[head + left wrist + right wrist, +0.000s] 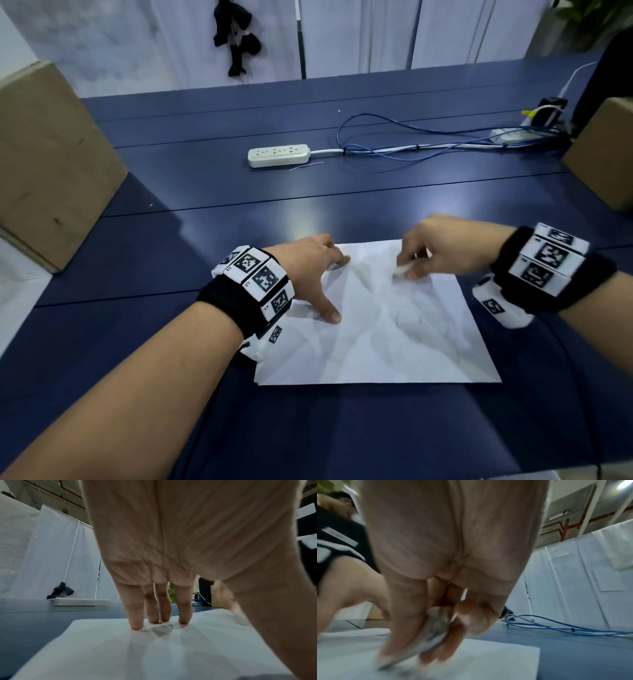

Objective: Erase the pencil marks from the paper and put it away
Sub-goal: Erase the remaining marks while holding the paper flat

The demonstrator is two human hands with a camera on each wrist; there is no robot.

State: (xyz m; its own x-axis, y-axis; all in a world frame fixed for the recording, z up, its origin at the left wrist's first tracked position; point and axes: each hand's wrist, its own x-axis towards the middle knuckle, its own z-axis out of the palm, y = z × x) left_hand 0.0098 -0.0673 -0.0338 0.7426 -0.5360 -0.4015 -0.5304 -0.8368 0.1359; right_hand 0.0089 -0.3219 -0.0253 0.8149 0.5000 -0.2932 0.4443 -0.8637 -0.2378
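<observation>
Here the right hand [442, 251] pinches the eraser [400, 272] on the paper's [394, 342] far part. The left hand [308, 270] pins the paper's left edge, fingers straight (keep that pressure, rub with short strokes).

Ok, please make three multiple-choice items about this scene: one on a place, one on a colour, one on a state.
1. Where does the power strip lie?
A. beyond the paper, on the table
B. on the paper
C. on a cardboard box

2. What colour is the table?
A. white
B. dark blue
C. brown

3. What is the left hand doing?
A. holding the eraser
B. lifted above the table
C. pressing the paper with straight fingers

Answers:
1 A, the strip lies farther back on the table.
2 B, the top is dark blue around the sheet.
3 C, fingertips rest on the sheet; the right hand pinches the eraser.
</observation>
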